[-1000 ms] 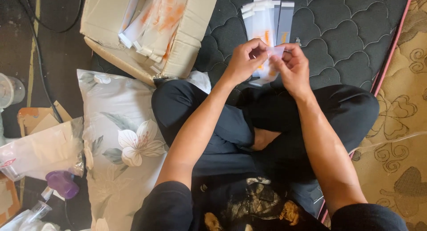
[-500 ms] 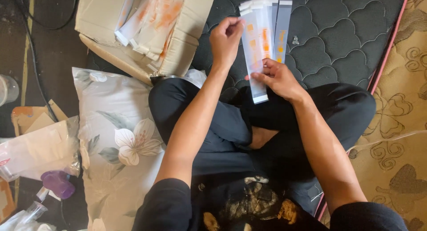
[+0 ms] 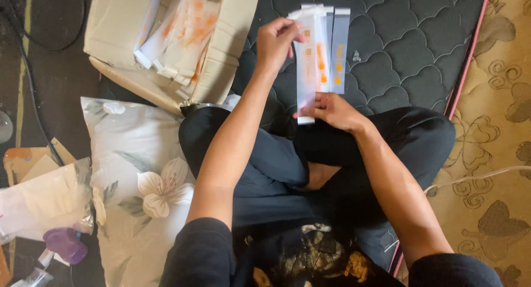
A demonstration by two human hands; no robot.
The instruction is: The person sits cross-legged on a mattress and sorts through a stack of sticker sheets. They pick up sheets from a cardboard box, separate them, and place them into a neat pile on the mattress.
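Head view: cardboard box holds orange-printed packets; left hand and right hand pinch long sachets beside floral pillow.

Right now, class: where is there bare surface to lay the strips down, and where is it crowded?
Free: the quilted dark mat between the held strips and its pink edge. Crowded: the left side, with cardboard box, floral pillow and plastic bags.
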